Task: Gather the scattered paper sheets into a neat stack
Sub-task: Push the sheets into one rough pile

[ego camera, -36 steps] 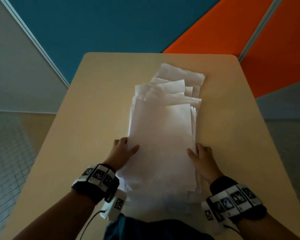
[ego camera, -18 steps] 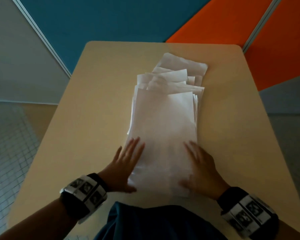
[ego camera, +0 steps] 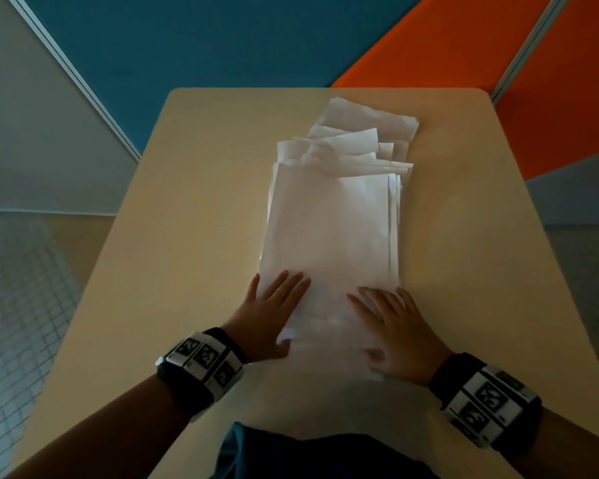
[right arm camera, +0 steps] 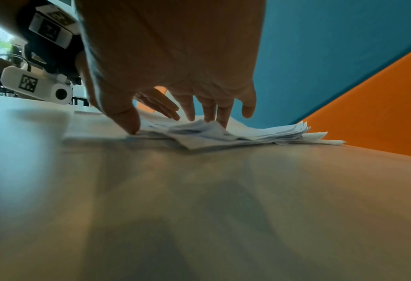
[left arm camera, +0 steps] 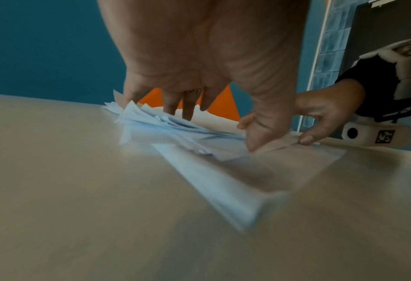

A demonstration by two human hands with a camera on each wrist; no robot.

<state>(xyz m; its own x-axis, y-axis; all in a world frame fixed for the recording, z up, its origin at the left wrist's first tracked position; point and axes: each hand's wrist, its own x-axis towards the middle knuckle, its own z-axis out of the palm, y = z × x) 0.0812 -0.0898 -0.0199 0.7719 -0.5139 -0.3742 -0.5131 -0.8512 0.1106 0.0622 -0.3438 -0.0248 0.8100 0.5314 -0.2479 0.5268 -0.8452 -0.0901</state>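
A loose pile of white paper sheets [ego camera: 332, 219] lies lengthwise down the middle of the beige table [ego camera: 194, 209]. Its far end is ragged, with several sheets fanned out and crumpled [ego camera: 357, 133]. My left hand [ego camera: 274, 312] lies flat with straight fingers on the pile's near left corner. My right hand [ego camera: 391, 326] lies flat on the near right corner. In the left wrist view the fingertips [left arm camera: 187, 112] press on the paper [left arm camera: 175, 131]. In the right wrist view the fingers [right arm camera: 207, 112] rest on the sheets [right arm camera: 243, 133].
The table's far edge meets a teal partition [ego camera: 222, 39] and an orange partition [ego camera: 440, 50]. Bare table surface lies left and right of the pile. The table's left edge drops to a tiled floor [ego camera: 18, 305].
Both hands let go of the pile's side edges and spread flat on top of its near end. The pile has shifted slightly away from me.
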